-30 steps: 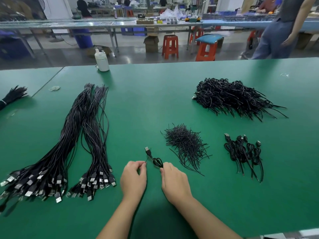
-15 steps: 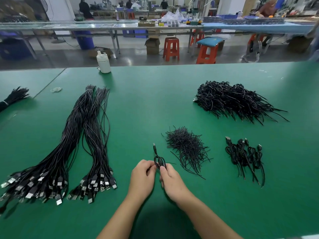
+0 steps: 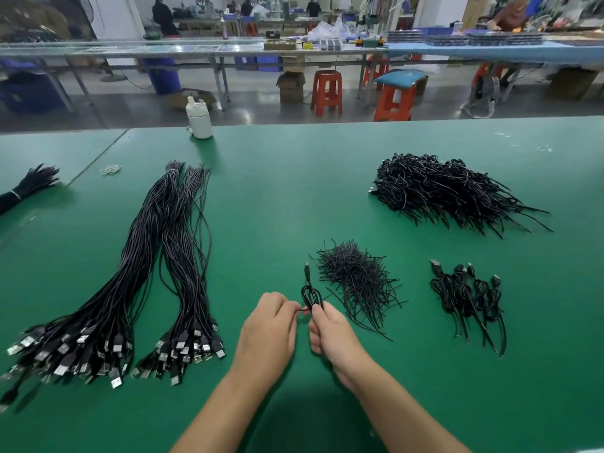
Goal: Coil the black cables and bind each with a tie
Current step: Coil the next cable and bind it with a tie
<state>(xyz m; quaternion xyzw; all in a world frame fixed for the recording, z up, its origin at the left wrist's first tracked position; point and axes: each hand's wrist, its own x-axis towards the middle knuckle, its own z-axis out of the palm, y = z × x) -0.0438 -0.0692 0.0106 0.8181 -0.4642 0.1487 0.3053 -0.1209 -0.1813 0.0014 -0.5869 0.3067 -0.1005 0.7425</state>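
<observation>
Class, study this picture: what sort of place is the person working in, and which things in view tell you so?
Most likely a factory assembly floor. Bundles of black USB cables and a pile of ties lie sorted on a long green workbench, and more benches with plastic stools stand behind.

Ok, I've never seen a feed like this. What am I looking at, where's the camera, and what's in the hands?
There is no machine here: a person works with two bare hands. The single picture comes from a wide-angle camera on the person's head, looking forward and down over a green table.

The right hand holds a small coiled cable, its plug pointing away from the person. The left hand pinches something thin at the coil's base, probably a tie.

On the table: two long bundles of uncoiled cables at the left, a loose heap of ties just beyond the hands, a few finished coils at the right, and a big pile of black cables further back. A white bottle stands at the far edge.
</observation>
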